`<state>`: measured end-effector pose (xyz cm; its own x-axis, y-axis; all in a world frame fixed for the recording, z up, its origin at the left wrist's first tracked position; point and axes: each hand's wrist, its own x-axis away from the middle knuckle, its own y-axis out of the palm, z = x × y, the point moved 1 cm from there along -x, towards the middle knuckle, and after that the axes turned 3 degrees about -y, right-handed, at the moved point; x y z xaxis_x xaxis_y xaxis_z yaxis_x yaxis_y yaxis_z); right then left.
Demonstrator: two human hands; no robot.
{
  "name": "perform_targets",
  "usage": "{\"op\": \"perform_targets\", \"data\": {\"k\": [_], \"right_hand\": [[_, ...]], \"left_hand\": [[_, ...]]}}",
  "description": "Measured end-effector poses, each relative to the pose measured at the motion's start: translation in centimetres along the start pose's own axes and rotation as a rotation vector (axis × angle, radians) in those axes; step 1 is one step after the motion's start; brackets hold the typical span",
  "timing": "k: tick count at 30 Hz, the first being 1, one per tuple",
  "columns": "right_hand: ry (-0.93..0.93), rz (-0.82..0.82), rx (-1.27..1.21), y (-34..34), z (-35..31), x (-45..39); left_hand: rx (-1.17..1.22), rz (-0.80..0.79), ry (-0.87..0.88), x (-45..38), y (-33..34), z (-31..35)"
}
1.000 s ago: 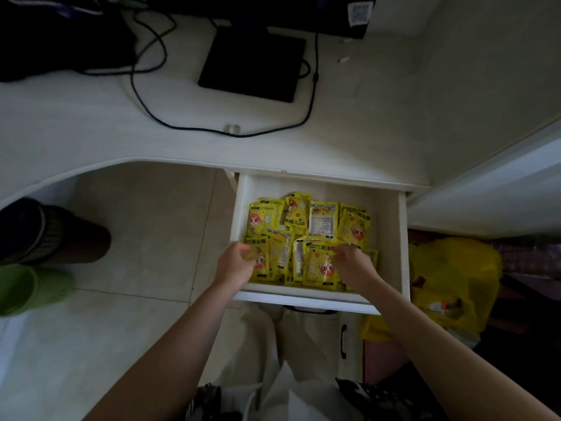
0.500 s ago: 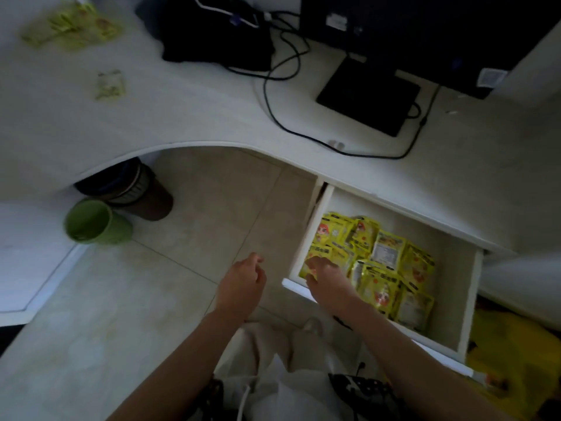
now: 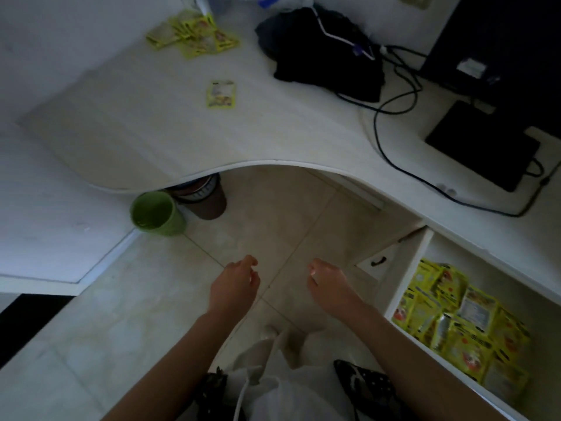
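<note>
An open white drawer [image 3: 405, 278] at the lower right holds several yellow snack packets [image 3: 455, 323]. My left hand [image 3: 235, 284] and my right hand [image 3: 329, 284] hang side by side over the tiled floor, left of the drawer, with loosely curled fingers and nothing in them. On the white desk [image 3: 273, 132] a single yellow packet [image 3: 221, 94] lies alone. A loose pile of yellow packets [image 3: 194, 34] lies at the desk's far corner.
A green cup [image 3: 156, 212] and a brown bin [image 3: 206, 197] stand on the floor under the desk edge. A black bag [image 3: 321, 53], cables [image 3: 391, 165] and a black monitor base [image 3: 482, 144] occupy the desk's right. White cloth [image 3: 273, 375] lies on my lap.
Both hands have come out of the drawer and now hang over the floor holding nothing. The view has swung left, so the drawer sits at the right edge and the desk's packets show.
</note>
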<state>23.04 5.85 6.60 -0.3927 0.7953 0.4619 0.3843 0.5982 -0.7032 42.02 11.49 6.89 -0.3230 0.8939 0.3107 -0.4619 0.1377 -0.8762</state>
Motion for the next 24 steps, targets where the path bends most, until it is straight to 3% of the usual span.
{"op": "perform_targets", "data": {"k": [13, 24], "right_hand": [[-0.18, 0.012, 0.035, -6.3, -9.6, -15.3], [-0.322, -0.02, 0.133, -14.5, -16.8, -29.5]], "left_hand": [[0.061, 0.148, -0.016, -14.1, -8.6, -2.7], [0.099, 0.214, -0.13, -27.0, -14.7, -2.4]]}}
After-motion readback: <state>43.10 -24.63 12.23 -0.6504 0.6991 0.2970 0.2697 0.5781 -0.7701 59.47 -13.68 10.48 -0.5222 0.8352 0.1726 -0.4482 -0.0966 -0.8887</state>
